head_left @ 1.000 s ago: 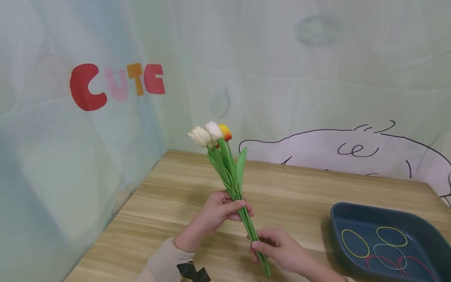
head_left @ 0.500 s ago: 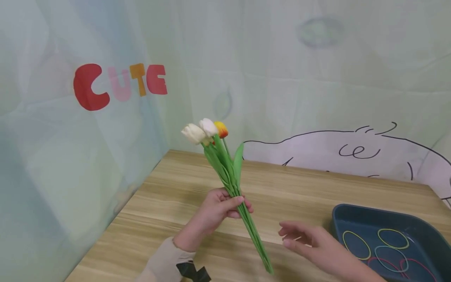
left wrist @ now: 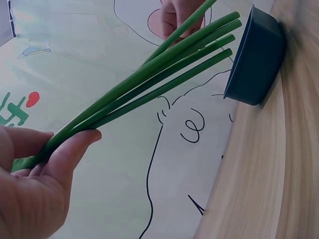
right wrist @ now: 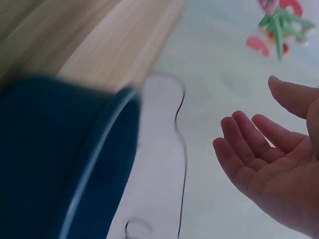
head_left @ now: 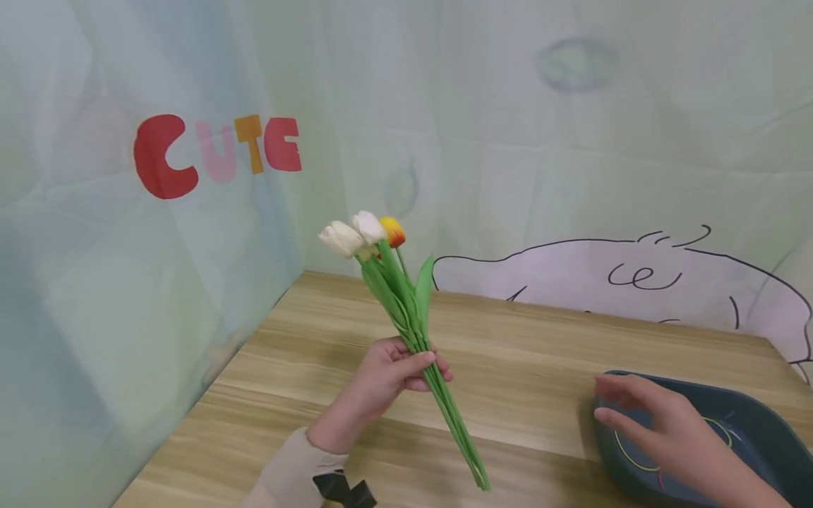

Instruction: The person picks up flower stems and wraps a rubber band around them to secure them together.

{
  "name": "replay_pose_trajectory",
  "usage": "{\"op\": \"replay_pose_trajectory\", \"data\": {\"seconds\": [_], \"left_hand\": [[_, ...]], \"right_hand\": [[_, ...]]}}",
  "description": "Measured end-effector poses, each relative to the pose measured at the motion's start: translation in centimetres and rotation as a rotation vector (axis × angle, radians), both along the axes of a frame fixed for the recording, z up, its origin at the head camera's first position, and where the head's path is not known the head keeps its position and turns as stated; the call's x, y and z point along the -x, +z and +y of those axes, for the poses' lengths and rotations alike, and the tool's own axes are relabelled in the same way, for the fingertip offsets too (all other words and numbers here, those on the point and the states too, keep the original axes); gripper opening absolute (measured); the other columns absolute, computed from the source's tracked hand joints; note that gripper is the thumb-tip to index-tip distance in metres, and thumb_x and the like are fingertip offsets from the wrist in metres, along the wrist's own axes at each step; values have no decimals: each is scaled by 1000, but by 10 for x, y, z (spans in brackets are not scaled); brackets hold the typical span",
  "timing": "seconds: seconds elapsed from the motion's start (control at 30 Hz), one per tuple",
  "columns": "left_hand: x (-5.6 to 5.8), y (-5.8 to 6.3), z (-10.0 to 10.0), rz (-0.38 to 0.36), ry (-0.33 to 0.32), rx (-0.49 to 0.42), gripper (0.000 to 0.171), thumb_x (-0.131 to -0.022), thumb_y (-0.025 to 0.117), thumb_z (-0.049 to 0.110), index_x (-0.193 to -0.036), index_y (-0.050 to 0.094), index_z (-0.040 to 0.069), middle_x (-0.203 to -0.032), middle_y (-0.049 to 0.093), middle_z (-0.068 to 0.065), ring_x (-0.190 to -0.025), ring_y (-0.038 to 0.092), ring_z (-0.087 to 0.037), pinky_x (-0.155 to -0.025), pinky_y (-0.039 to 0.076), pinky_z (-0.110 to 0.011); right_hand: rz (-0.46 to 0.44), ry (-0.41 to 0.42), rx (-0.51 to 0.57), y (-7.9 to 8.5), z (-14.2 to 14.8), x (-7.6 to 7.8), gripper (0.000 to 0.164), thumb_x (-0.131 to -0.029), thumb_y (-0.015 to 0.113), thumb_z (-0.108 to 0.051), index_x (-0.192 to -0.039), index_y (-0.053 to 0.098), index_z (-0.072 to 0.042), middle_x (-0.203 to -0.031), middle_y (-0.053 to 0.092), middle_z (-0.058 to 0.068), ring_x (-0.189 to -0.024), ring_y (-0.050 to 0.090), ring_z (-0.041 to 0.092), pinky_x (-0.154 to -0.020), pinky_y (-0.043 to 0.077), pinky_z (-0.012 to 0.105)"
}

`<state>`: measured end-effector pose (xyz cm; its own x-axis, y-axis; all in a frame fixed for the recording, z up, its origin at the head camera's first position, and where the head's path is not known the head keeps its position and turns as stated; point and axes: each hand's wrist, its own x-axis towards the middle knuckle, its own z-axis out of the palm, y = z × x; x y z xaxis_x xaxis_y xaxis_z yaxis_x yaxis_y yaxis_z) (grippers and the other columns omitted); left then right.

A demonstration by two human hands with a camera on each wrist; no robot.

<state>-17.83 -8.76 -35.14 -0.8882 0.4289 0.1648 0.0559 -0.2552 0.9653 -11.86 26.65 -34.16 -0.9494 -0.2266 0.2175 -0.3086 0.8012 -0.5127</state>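
A bunch of artificial tulips (head_left: 394,282), with white and orange-yellow heads, leans to the left above the table. My left hand (head_left: 396,370) grips the stems around their middle, thumb across the front. In the left wrist view the several green stems (left wrist: 149,74) fan out slightly past the fingers. My right hand (head_left: 660,427) holds nothing and is over the near left side of the dark blue tray (head_left: 762,423). Its fingers (right wrist: 239,142) are loosely bent with the thumb apart. Rubber bands (head_left: 625,451) lie in the tray, partly hidden by the right hand.
The wooden table (head_left: 305,402) meets a printed cloth (head_left: 476,141) at the back and left. Coloured letters (head_left: 166,156) and a line-drawn figure (head_left: 641,275) are printed on it.
My right hand has let go of the lower stems and moved right, over the tray. My left hand still holds the tulips, which have shifted slightly left.
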Motion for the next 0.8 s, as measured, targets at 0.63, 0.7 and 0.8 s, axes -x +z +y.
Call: {"op": "replay_pose_trajectory", "data": {"seconds": [0.63, 0.7, 0.8], "left_hand": [[2, -1, -3, 28, -4, -18, 9, -96, 54, 3, -94, 63, 1, -82, 72, 3, -82, 71, -13, -77, 60, -30], [2, -1, -3, 26, -4, -18, 9, -96, 54, 3, -94, 62, 2, -82, 72, 3, -82, 71, -13, -77, 60, -30], [2, -1, -4, 25, -5, -22, 9, -96, 54, 3, -93, 63, 3, -82, 72, 3, -82, 71, -13, -77, 60, -30]], "right_hand": [[-158, -161, -79, -50, 54, 11, 51, -86, 72, -31, -121, 59, 4, -117, 63, 24, -101, 62, 39, -59, 57, 24], [-208, -143, -59, -55, 58, 15, 51, -87, 72, -30, -121, 59, 5, -115, 64, 23, -99, 63, 36, -61, 57, 24], [-289, -122, -44, -62, 61, 21, 51, -86, 72, -29, -120, 58, 6, -110, 66, 18, -95, 65, 30, -62, 55, 20]]}}
